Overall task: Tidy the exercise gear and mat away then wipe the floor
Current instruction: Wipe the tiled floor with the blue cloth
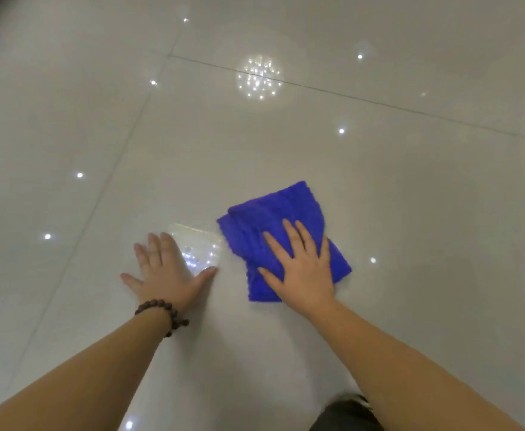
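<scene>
Blue cloth [281, 234] lying folded and rumpled on the glossy pale tiled floor [410, 188], right of centre, near the person. Right hand [301, 269] laid flat on the cloth's near half, fingers straight and spread, pressing down, gripping nothing. Left hand [165, 269] just beside the cloth on its left, palm down on bare tile, fingers straight and splayed, apart from the cloth. Dark beaded bracelet [165, 315] round the left wrist. Ceiling lights mirrored in the tiles.

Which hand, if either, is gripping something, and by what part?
Neither. The right hand presses flat, fingers straight, on the blue cloth's near half; the left hand rests flat on the floor.
</scene>
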Demonstrator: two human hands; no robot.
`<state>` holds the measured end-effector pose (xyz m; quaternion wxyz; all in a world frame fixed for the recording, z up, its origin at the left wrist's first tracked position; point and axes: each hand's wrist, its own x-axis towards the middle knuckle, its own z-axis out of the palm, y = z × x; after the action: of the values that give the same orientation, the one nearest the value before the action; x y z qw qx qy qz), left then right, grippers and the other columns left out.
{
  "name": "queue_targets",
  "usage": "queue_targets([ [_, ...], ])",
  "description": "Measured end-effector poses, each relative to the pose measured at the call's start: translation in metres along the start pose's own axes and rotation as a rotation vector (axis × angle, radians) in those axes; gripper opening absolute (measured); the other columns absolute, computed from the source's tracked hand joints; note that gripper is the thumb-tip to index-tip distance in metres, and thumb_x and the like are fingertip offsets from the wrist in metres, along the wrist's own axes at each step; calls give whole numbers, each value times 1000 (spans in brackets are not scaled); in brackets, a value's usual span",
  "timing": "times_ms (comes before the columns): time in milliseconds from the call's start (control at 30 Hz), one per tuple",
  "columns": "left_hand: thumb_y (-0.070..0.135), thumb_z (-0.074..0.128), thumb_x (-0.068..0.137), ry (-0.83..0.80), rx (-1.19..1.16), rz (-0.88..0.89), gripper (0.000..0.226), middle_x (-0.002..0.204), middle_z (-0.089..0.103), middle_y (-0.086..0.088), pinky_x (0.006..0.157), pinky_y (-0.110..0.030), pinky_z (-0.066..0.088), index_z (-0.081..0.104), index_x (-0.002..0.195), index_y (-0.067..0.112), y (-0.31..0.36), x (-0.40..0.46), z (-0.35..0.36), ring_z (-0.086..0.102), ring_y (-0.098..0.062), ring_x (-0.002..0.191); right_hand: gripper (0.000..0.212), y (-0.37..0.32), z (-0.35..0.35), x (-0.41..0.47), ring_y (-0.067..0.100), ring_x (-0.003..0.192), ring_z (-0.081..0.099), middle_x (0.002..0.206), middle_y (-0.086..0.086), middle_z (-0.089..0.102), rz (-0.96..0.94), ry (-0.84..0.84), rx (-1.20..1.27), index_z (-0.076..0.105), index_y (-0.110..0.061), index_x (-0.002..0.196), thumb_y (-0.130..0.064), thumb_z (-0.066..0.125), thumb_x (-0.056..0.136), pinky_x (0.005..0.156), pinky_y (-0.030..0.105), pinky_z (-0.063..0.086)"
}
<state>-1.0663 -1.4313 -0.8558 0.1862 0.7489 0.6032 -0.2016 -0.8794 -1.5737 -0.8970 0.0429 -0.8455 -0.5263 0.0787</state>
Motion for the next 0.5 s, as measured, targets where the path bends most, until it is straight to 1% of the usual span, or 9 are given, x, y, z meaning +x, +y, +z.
queue_targets([
  [67,91,35,62,34,-46,-40,124,159,-21,-3,113,-63,5,-18,150,21,-21,6,-5,-18,-23,146,64,0,0,14,21,142,24,153,-1,31,-222,-40,-43,35,-42,142,-67,40,84,108,60,24],
  [100,92,31,57,39,-64,-73,127,159,-22,-4,113,-63,4,-20,150,22,-33,11,-9,-18,-23,146,63,13,-1,22,20,142,24,153,-2,31,-233,-33,-52,35,-42,142,-68,39,84,108,59,25],
  [167,95,25,48,39,-68,-147,134,158,-24,-6,113,-64,4,-22,149,21,-62,23,-20,-19,-25,146,63,48,-8,39,20,143,21,155,-2,27,-49,0,-33,34,-43,142,-67,40,84,109,59,23],
  [233,98,25,42,28,-82,-222,141,157,-26,-6,112,-66,5,-24,148,20,-89,34,-35,-19,-26,146,66,78,-21,55,19,145,9,159,-3,14,265,-28,30,27,-43,145,-68,40,86,111,59,15],
  [300,99,32,39,-5,-145,-279,145,156,-28,-6,111,-67,3,-26,147,21,-111,43,-43,-21,-27,145,73,79,-31,71,20,146,-1,160,-3,3,518,-66,73,19,-40,148,-72,33,84,113,60,9],
  [333,99,35,39,-34,-164,-282,147,156,-30,-6,111,-68,3,-28,147,22,-119,48,-43,-22,-27,145,75,66,-33,80,21,146,-3,160,-3,0,576,-65,76,16,-38,149,-73,29,84,112,62,8],
  [367,100,36,40,-64,-164,-271,147,155,-31,-6,111,-68,3,-29,146,22,-124,53,-42,-23,-27,144,76,46,-31,88,22,146,-4,160,-2,-1,578,-62,73,14,-37,150,-73,27,85,111,63,8],
  [400,101,37,40,-89,-150,-257,148,154,-33,-7,110,-68,3,-31,145,21,-127,56,-40,-24,-28,144,74,20,-25,95,23,146,-4,160,-2,-1,512,-64,58,13,-37,150,-72,27,86,112,64,8],
  [500,99,46,42,-142,-115,-230,152,151,-37,-10,110,-69,4,-36,141,18,-132,63,-36,-26,-32,143,68,-81,3,99,24,146,3,160,-1,8,36,-46,-32,16,-40,148,-69,31,88,111,60,7],
])
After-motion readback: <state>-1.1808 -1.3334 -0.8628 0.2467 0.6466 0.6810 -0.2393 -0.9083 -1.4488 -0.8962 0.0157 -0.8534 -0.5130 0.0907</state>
